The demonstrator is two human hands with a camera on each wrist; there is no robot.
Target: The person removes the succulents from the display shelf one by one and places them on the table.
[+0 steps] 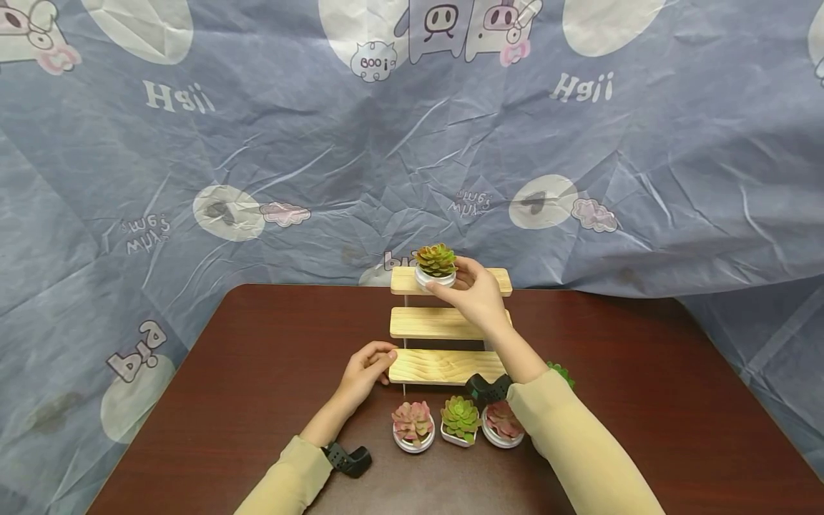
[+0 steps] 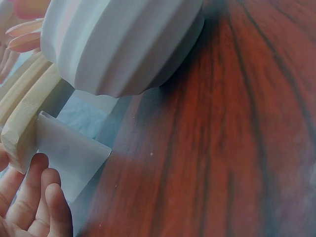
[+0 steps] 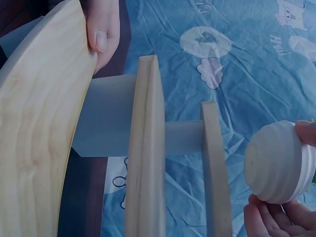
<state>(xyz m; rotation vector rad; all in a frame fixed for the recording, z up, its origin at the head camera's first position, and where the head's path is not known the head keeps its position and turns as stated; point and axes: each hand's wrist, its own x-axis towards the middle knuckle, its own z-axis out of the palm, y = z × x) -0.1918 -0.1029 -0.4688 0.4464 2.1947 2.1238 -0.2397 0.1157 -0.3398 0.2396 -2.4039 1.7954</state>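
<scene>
My right hand [image 1: 481, 297] grips a small potted succulent [image 1: 435, 262] with green, reddish-edged leaves by its white round pot [image 3: 273, 163]. In the right wrist view a gap shows between that pot and the top board, so it hangs above the stand. The three-tier wooden display stand [image 1: 444, 366] has pale boards on clear side panels. At the left end of its lowest board, my left hand [image 1: 363, 372] pinches the edge between thumb and fingers; the left wrist view shows its fingertips [image 2: 39, 162] against the board and panel.
In front of the stand sit a pink succulent [image 1: 413, 423], a green succulent [image 1: 460, 420] and another pink succulent [image 1: 503, 422]. More green leaves [image 1: 561, 373] peek out behind the right forearm. A blue patterned cloth [image 1: 360, 143] hangs behind the dark wooden table [image 1: 270, 357].
</scene>
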